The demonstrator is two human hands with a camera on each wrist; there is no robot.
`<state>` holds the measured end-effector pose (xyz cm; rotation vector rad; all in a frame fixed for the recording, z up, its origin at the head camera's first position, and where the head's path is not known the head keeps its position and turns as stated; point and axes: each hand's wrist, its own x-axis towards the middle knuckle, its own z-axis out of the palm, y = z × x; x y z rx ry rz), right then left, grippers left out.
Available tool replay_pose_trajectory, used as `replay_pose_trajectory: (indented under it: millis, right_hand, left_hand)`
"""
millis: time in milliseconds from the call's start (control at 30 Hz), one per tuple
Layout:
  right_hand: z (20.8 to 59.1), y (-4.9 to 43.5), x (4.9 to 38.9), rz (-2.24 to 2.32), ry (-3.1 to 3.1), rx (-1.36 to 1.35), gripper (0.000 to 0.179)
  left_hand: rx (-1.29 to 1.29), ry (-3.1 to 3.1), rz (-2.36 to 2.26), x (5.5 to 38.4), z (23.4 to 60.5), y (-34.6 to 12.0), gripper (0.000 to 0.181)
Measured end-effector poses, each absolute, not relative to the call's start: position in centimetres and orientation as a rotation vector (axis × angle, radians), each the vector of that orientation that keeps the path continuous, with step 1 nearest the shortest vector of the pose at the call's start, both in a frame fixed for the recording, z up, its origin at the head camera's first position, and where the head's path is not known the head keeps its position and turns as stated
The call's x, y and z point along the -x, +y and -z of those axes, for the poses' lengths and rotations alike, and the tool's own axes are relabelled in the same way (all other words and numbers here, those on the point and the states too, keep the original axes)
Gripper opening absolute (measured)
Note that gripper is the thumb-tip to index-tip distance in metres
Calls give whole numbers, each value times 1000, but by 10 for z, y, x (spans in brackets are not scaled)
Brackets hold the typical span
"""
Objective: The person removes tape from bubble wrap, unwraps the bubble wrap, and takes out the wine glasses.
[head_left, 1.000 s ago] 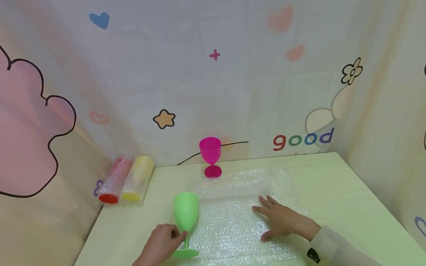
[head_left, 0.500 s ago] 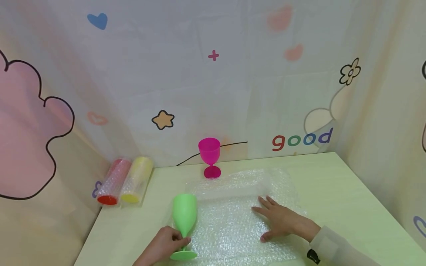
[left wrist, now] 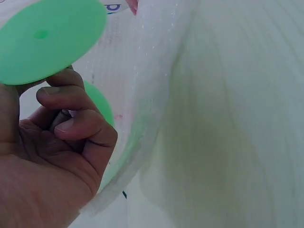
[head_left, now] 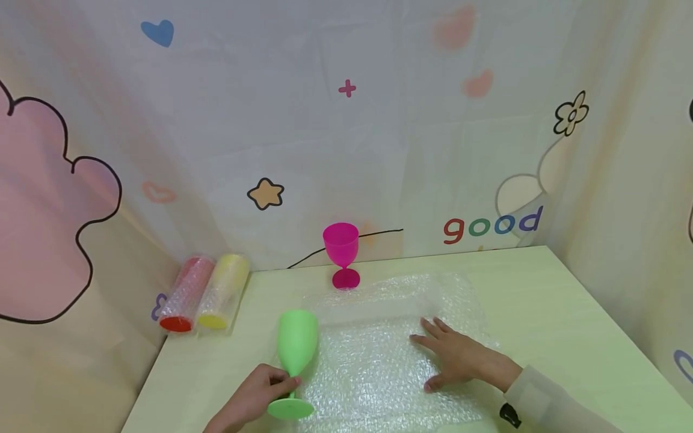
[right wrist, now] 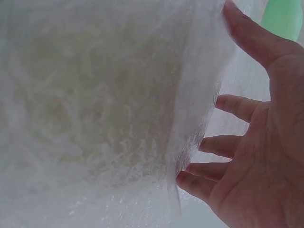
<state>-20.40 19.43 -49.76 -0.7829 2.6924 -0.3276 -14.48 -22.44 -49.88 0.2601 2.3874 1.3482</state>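
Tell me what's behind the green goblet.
Bubble wrap, the table and, farther back, a magenta goblet; whatever the green goblet and left hand directly cover can't be seen.

L hand [head_left: 261, 388] curled in grip; R hand [head_left: 453, 356] palm dn, fingers spread, approx. straight.

The place was a curtained-off tabletop spot, in what building unclear: cloth [head_left: 379, 162] printed with a blue heart [head_left: 157, 33], a star [head_left: 266, 193] and the word "good" [head_left: 505, 225] hung behind a pale table [head_left: 557, 313].
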Motion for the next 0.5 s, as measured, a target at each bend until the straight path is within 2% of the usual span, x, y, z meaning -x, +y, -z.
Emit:
replay_pose_trajectory:
  millis: [500]
  right_hand:
    - [500, 195, 205, 316, 2694, 801, 101]
  left_hand:
    - [-183, 2393, -1537, 145, 488, -223, 50]
